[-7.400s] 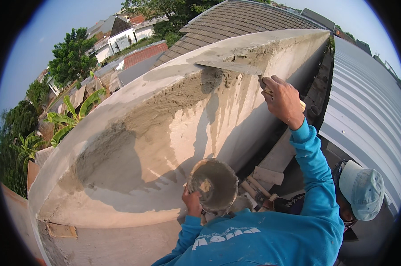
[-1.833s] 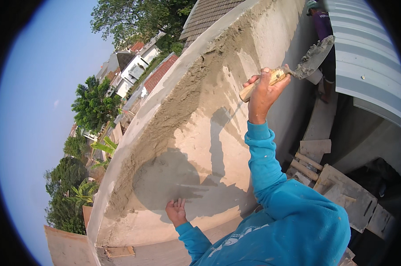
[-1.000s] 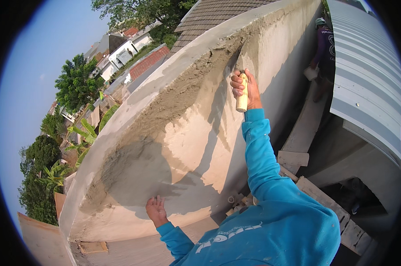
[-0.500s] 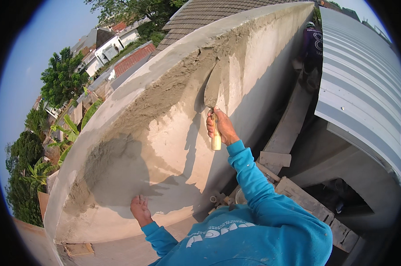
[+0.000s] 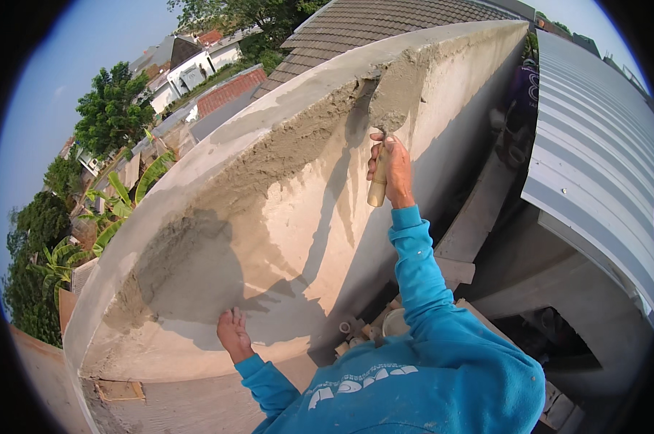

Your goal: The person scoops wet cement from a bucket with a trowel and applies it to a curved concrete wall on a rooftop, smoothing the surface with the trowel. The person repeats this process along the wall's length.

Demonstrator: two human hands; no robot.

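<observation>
My right hand [image 5: 392, 170] is closed round the pale wooden handle of a trowel [image 5: 389, 98]. The trowel's blade points up and lies close to the wall's upper edge, over a rough band of wet mortar [image 5: 298, 137]. Some mortar clings to the blade near the handle. Low in front of the wall [image 5: 283, 210], my left hand [image 5: 234, 334] holds nothing; its fingers are loosely bent and apart. Whether its fingertips touch the wall I cannot tell. My shadow falls across the plaster between both hands.
A corrugated metal roof [image 5: 594, 137] rises on the right. Below it runs a narrow gap with a plank [image 5: 479, 217], where another person [image 5: 518, 108] is at the far end. A round bucket [image 5: 395, 323] stands beside my body. Trees and houses lie beyond the wall.
My right hand has moved up and to the right with the trowel, and the blade has turned its broad face more into view. My left hand stays low by the wall, nearly unmoved.
</observation>
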